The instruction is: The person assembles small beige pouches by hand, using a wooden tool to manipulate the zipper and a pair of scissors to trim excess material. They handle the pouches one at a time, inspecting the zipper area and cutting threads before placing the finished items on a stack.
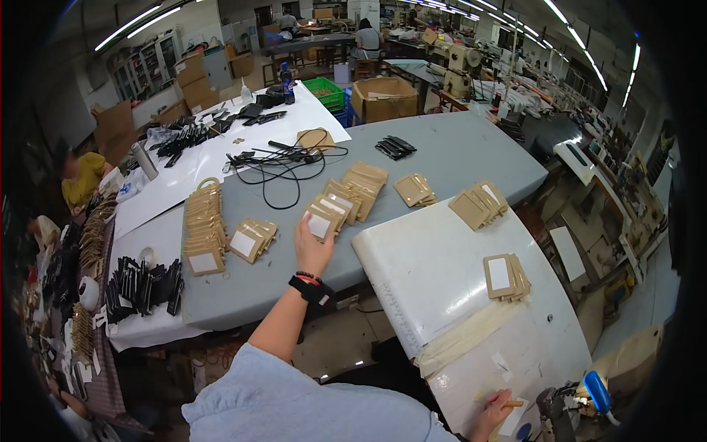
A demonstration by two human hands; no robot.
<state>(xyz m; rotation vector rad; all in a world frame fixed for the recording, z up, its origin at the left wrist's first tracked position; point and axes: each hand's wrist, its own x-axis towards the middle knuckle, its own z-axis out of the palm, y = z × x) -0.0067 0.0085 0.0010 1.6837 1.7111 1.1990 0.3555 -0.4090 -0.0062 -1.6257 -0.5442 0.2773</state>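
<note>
My left hand (313,250) reaches to the near end of a fanned row of tan, flat rectangular pieces with pale windows, like card holders (344,200). Its fingers and thumb close around the edges of the nearest one, on the grey table (434,158). Low on the right, over the white worktop (420,272), my right hand (492,416) is closed on a short orange-yellow stick (514,403). A white slip (511,420) lies beside that hand. Another small stack of tan card holders (507,278) sits farther up the worktop.
More tan stacks (205,228) stand on the left. Black cables (283,169) and black pieces (396,147) lie farther back. A machine with a blue part (598,392) is right of my right hand. A cardboard box (384,99) stands behind the table; other people sit beyond.
</note>
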